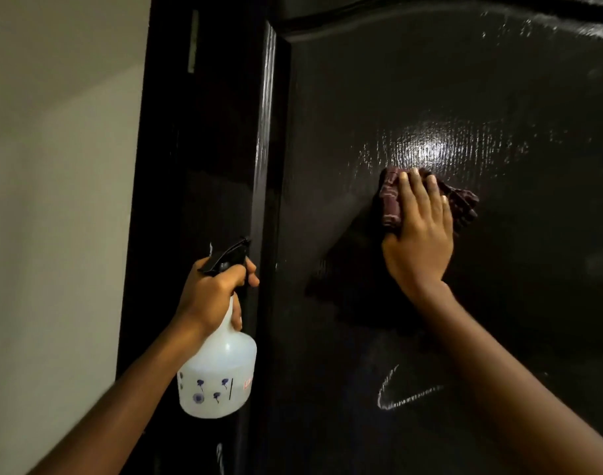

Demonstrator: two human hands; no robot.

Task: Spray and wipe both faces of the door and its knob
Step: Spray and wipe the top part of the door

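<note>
A glossy black door point(498, 97) fills the right of the head view, wet and shining above my right hand. My right hand point(420, 231) presses a dark red patterned cloth point(390, 200) flat against the door face, fingers straight. My left hand point(214, 293) grips the neck of a white translucent spray bottle point(217, 375) with a black trigger head, held left of the door panel in front of the frame. The knob is not in view.
The black door frame point(204, 149) runs vertically at centre, with a pale hinge plate point(192, 41) near its top. A cream wall point(53, 200) lies to the left. A white smear point(396, 395) marks the lower door.
</note>
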